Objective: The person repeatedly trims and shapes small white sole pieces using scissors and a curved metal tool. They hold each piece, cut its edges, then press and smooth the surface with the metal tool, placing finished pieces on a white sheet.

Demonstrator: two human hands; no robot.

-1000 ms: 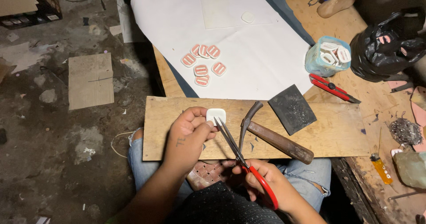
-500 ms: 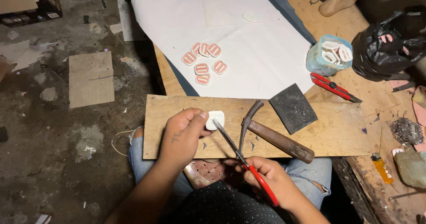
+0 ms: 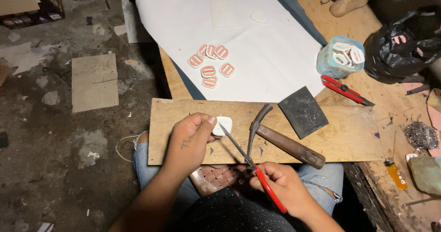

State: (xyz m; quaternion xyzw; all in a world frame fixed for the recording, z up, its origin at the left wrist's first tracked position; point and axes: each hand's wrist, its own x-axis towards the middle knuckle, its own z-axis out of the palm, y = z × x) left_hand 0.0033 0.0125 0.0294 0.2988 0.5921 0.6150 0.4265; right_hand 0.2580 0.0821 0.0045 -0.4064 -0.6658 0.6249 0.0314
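While the work sits on the lap board, each point in turn:
Left hand (image 3: 190, 142): fingers pinching a small white piece (image 3: 223, 125) flat against the wooden board (image 3: 349, 137).
Right hand (image 3: 282, 186): clenched on red-handled scissors (image 3: 243, 156), tips at the piece; blades seem slightly parted, hard to tell.
Risk: the tips lie beside the thumb, so a slip could nick it or skid the piece away.
Nearby: hammer (image 3: 280, 140), dark abrasive block (image 3: 302, 111).
Surface: scratched plank across the knees; beyond it, white paper (image 3: 275, 62) with pink-striped pieces (image 3: 210, 64).
Room: dusty concrete floor (image 3: 55, 167), scraps about.
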